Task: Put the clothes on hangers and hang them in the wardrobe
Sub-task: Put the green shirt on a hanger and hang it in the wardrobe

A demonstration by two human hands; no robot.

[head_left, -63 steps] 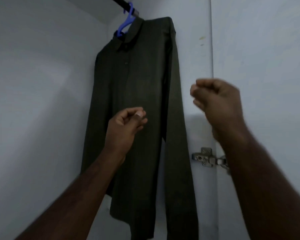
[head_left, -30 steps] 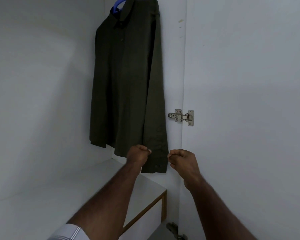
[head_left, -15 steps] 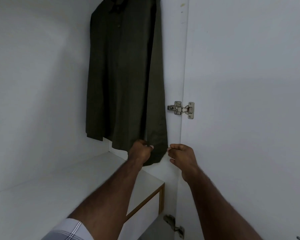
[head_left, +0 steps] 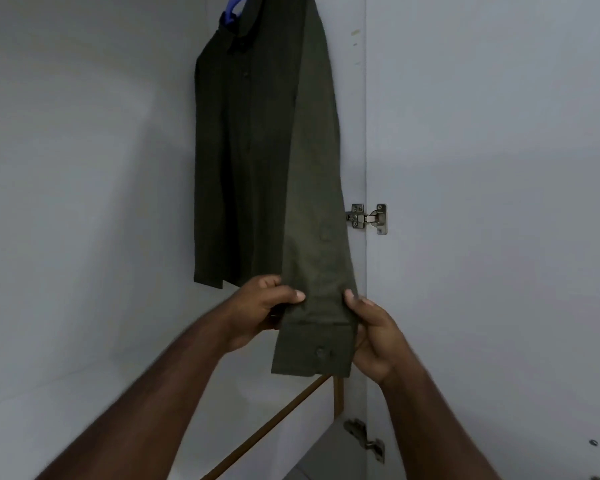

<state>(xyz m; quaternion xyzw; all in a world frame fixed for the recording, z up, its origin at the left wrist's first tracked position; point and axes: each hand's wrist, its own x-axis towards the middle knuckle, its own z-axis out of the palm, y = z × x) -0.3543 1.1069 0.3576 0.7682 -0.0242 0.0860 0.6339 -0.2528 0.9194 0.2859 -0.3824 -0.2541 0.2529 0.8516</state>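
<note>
— Since half a second ago, what has changed with your hands?

— Both have come up and toward you, and the sleeve [head_left: 312, 209] has come with them. Earlier you were pinching at the bottom of the cloth with knuckles nearly meeting; now the sleeve is drawn out flat between them.

— How do you hold it?

— Your left hand [head_left: 260, 311] grips the sleeve's left edge just above the cuff [head_left: 314, 351], thumb lying across the front, the other fingers curled behind. Your right hand [head_left: 373, 336] holds the right edge, thumb tip on the front, fingers tucked behind the cuff. Neither hand is free.

— Count what you see.

— One shirt [head_left: 243, 161], dark green, on one blue hanger [head_left: 234, 12], of which only a small piece shows at the shirt's collar. Two sleeves presumably, but only one can be made out; the other I cannot tell apart from the body. Two buttons show on the held sleeve, one on the cuff and one higher up. Two hinges [head_left: 366, 219]: one right of the sleeve, level with its lower half, the second below the cuff, near your right forearm.

— Where is the shirt?

— Hanging inside the wardrobe, its body left of the sleeve, hem just above your left hand. One shelf [head_left: 271, 424] with a wooden edge lies below the shirt.
</note>
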